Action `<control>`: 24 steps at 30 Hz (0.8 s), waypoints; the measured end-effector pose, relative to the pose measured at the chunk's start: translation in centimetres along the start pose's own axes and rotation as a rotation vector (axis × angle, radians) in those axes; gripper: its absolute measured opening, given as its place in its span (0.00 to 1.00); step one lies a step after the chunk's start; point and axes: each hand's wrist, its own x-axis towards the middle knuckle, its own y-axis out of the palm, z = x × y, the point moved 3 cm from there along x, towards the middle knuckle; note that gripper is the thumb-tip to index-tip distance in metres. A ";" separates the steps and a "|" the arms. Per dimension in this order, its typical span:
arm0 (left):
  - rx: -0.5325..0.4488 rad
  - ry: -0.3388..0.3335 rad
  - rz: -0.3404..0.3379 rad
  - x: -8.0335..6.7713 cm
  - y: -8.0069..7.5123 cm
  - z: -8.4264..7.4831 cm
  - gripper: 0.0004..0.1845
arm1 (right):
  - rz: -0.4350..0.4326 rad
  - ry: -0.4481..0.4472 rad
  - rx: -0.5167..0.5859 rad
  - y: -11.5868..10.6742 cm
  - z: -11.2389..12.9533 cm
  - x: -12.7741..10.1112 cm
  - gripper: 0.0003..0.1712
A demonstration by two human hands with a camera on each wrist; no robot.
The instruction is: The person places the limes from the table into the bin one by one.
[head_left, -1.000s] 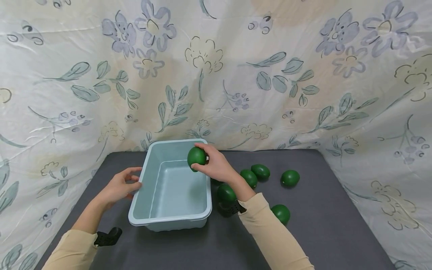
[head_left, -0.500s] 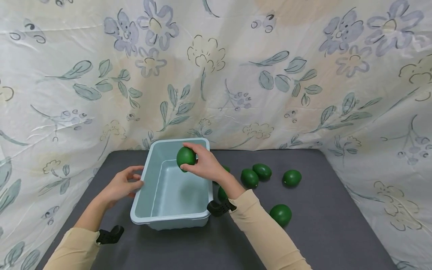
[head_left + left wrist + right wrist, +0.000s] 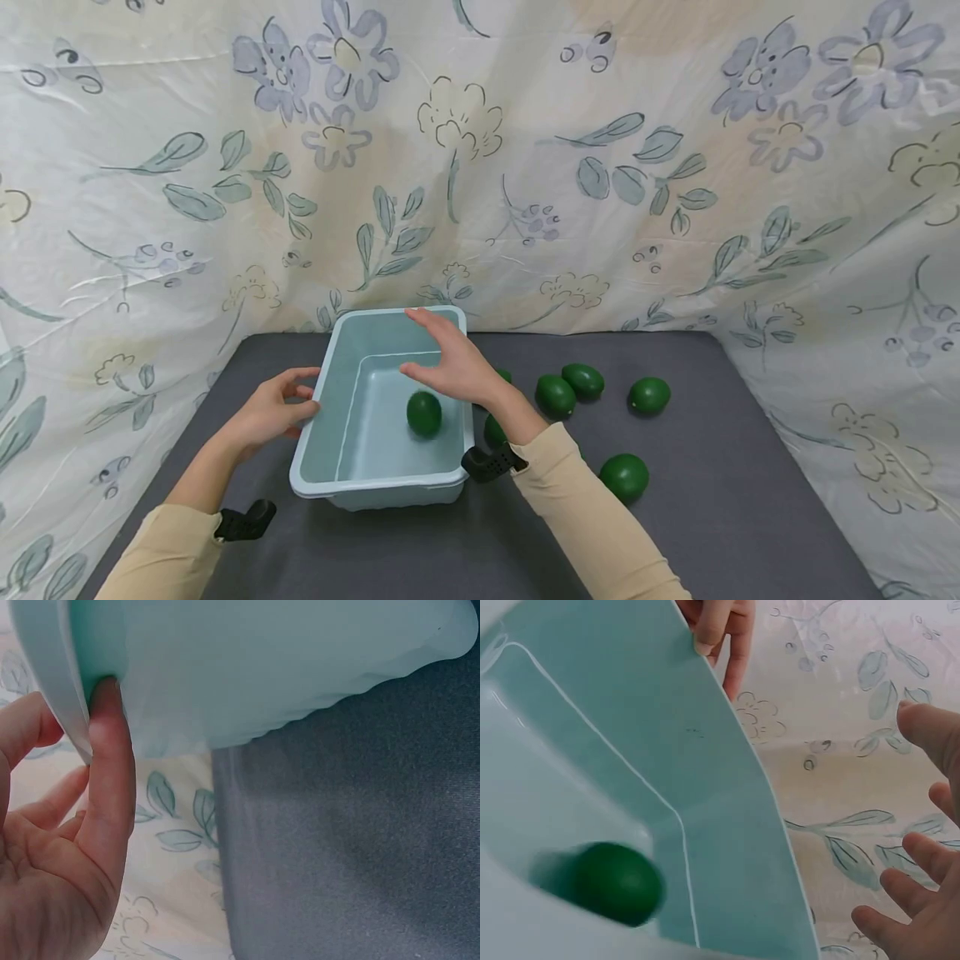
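A light blue plastic basin [image 3: 307, 454] stands on the dark table. My left hand [image 3: 266, 412] grips its left rim; the left wrist view has the thumb [image 3: 111, 772] against the outer wall under the rim. Inside the basin, toward its right side, is a dark green avocado [image 3: 424, 414], slightly blurred in the right wrist view. My right hand [image 3: 453, 358] hangs above the basin's right side, thumb and fingers spread, with nothing between them. In the right wrist view its fingers [image 3: 922, 859] are apart from the avocado.
Several more avocados lie right of the basin: a pair touching [image 3: 555, 396], one farther right [image 3: 648, 396], one nearer the front [image 3: 624, 477]. Others are partly hidden behind my right wrist and the basin. A floral cloth [image 3: 510, 167] hangs behind the table [image 3: 712, 500].
My right hand has moved left over the basin with the avocado, then let it go; the avocado has dropped into the basin. The left hand has stayed at the rim.
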 end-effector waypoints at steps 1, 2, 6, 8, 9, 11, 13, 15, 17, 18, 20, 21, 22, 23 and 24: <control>0.002 0.001 -0.001 0.0 0.0 0.0 0.34 | -0.005 0.000 0.001 -0.2 0.0 -0.1 0.41; 0.005 0.002 0.000 0.0 0.0 0.0 0.34 | -0.011 -0.001 -0.001 -0.3 0.0 -0.2 0.41; 0.010 0.004 -0.001 -0.1 0.1 -0.1 0.33 | -0.046 -0.010 0.007 -0.9 0.0 -0.9 0.40; 0.012 0.003 -0.003 -0.1 0.1 -0.1 0.34 | -0.071 -0.021 0.002 -1.2 0.0 -1.3 0.39; 0.012 0.003 -0.004 -0.1 0.1 -0.1 0.34 | -0.086 -0.031 0.003 -1.4 0.0 -1.5 0.38; 0.012 -0.004 -0.004 -0.1 0.1 -0.1 0.34 | -0.111 -0.050 0.001 -1.6 -0.1 -2.1 0.37; 0.014 -0.008 -0.006 -0.1 0.1 0.0 0.34 | -0.141 -0.067 0.002 -1.9 -0.2 -2.6 0.36; 0.013 -0.010 -0.004 -0.2 0.1 0.0 0.35 | -0.168 -0.075 0.007 -2.1 -0.3 -3.2 0.36; 0.016 -0.012 -0.001 -0.2 0.1 0.0 0.35 | -0.193 -0.080 0.009 -2.4 -0.4 -3.8 0.35; 0.017 -0.012 0.000 -0.2 0.1 0.0 0.35 | -0.206 -0.080 0.009 -2.5 -0.4 -4.1 0.34; 0.018 -0.012 0.005 -0.3 0.1 0.0 0.35 | -0.230 -0.086 0.007 -2.8 -0.6 -4.7 0.34; 0.020 -0.011 0.006 -0.3 0.1 0.0 0.35 | -0.243 -0.091 0.006 -2.9 -0.6 -5.0 0.34; 0.022 -0.010 0.005 -0.3 0.1 0.0 0.35 | -0.255 -0.096 0.006 -3.0 -0.7 -5.2 0.34; 0.022 -0.010 0.003 -0.2 0.1 0.0 0.35 | -0.267 -0.099 0.007 -3.1 -0.8 -5.5 0.34; 0.022 -0.009 0.002 -0.2 0.1 0.0 0.35 | -0.278 -0.102 0.007 -3.3 -1.0 -5.8 0.34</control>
